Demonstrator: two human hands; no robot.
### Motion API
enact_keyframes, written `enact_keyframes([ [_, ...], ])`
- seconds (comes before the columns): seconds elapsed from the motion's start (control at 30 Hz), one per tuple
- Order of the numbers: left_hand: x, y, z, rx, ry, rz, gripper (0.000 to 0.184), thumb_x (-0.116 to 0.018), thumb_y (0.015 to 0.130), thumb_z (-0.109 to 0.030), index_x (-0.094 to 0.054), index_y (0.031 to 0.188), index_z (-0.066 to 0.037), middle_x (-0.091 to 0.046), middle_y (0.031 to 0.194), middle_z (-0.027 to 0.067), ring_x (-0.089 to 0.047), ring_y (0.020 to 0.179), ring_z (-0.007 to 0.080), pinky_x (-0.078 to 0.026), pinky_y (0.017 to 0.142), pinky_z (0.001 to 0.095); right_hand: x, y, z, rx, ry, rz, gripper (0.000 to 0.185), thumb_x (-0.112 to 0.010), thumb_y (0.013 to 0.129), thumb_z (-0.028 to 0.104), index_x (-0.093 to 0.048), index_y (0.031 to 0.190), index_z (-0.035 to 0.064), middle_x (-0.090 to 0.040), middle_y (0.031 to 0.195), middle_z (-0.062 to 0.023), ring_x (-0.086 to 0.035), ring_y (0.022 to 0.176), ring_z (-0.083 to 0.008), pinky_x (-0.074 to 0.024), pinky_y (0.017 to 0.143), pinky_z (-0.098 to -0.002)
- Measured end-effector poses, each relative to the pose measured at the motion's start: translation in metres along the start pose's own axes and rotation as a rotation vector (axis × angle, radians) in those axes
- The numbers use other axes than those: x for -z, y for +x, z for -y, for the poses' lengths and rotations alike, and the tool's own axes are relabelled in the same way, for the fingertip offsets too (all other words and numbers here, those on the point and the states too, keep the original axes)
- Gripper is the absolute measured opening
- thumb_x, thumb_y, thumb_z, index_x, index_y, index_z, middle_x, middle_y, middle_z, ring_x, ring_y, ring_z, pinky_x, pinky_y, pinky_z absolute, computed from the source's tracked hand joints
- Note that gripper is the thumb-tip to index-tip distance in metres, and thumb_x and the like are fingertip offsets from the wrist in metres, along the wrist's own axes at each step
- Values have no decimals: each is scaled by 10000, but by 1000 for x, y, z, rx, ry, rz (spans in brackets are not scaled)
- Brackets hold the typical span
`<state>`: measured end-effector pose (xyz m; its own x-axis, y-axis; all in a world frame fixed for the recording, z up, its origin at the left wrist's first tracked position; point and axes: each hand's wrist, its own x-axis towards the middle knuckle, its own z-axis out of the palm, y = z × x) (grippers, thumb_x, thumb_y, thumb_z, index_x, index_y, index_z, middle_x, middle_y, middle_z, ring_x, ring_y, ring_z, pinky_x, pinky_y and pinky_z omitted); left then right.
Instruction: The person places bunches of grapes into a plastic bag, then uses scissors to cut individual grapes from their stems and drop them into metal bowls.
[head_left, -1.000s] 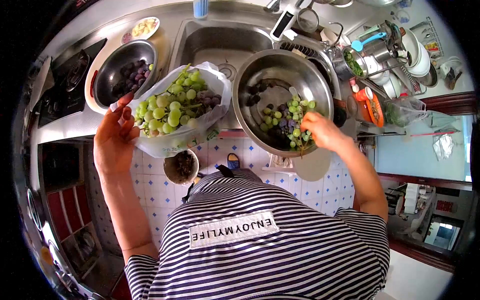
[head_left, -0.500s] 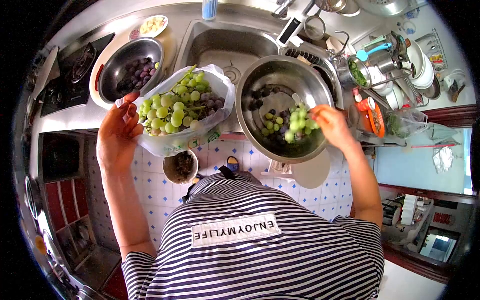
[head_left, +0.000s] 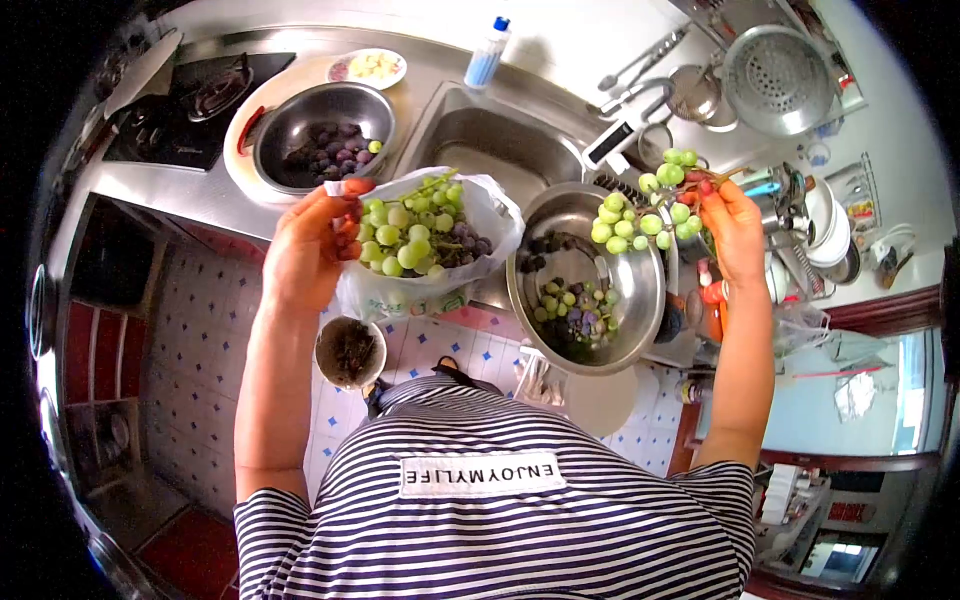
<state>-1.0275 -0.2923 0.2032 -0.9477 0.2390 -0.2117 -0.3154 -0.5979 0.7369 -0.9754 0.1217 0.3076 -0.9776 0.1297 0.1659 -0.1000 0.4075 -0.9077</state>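
My left hand (head_left: pixel 325 240) is closed on the edge of a white plastic bag (head_left: pixel 420 290) full of green grapes (head_left: pixel 405 240), with some dark ones at its right side. In my right hand (head_left: pixel 730 225), the fingers pinch the stem of a bunch of green grapes (head_left: pixel 650 220), lifted above the right rim of a large steel basin (head_left: pixel 635 290). Loose green and dark grapes (head_left: pixel 575 308) lie at the bottom of that basin. To the left, a smaller steel bowl (head_left: pixel 270 160) holds dark purple grapes (head_left: pixel 345 150) and one green one.
Behind the bag is the sink (head_left: pixel 500 150), with a blue-capped bottle (head_left: pixel 485 55) at its back edge. A plate of pale cut pieces (head_left: pixel 372 68) and a gas stove (head_left: pixel 200 120) stand left. Dishes (head_left: pixel 822 215) crowd the right. Below sits a waste bucket (head_left: pixel 350 352).
My right hand has raised the green bunch out of the steel basin, up and to the right. The left hand still grips the bag. The whole view has shifted.
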Motion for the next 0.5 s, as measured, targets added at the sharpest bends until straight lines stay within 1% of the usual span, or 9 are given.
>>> enact_keyframes([
  [0.17, 5, -2, -1, 3, 11, 74, 178, -485, 871, -85, -612, 965, -3, -453, 662, -49, -397, 549, 20, -323, 479, 165, -27, 22, 34, 53, 140, 129, 250, -477, 921, 134, -564, 1097, -22, -612, 1006, -78, -590, 855, -137, -467, 783, -262],
  [0.3, 2, -4, -3, 13, 17, 49, 162, -501, 863, -89, -616, 945, -11, -444, 652, -40, -352, 525, 35, -300, 479, 174, -48, 34, 50, 49, 239, 205, 258, -462, 924, 130, -552, 1108, -27, -604, 1021, -91, -591, 863, -153, -477, 773, -269],
  [0.33, 0, -6, -4, 17, 3, 35, 160, -506, 853, -83, -613, 947, -9, -446, 650, -38, -360, 529, 36, -305, 481, 177, -53, 36, 53, 57, 239, 214, 258, -462, 924, 130, -552, 1108, -27, -604, 1021, -91, -591, 863, -153, -477, 773, -269],
  [0.4, -1, -5, -4, 30, 35, 14, 190, -469, 864, -79, -593, 991, -12, -452, 649, -39, -367, 516, 34, -298, 453, 180, -65, 41, 57, 52, 275, 232, 260, -444, 926, 114, -544, 1116, -33, -598, 1033, -97, -589, 863, -155, -480, 761, -267],
  [0.5, 0, -6, -5, 27, 27, 42, 180, -486, 867, -89, -603, 980, -12, -444, 648, -42, -354, 514, 35, -288, 459, 187, -85, 45, 66, 50, 324, 251, 261, -437, 923, 99, -537, 1120, -39, -595, 1033, -100, -586, 871, -155, -479, 759, -265],
])
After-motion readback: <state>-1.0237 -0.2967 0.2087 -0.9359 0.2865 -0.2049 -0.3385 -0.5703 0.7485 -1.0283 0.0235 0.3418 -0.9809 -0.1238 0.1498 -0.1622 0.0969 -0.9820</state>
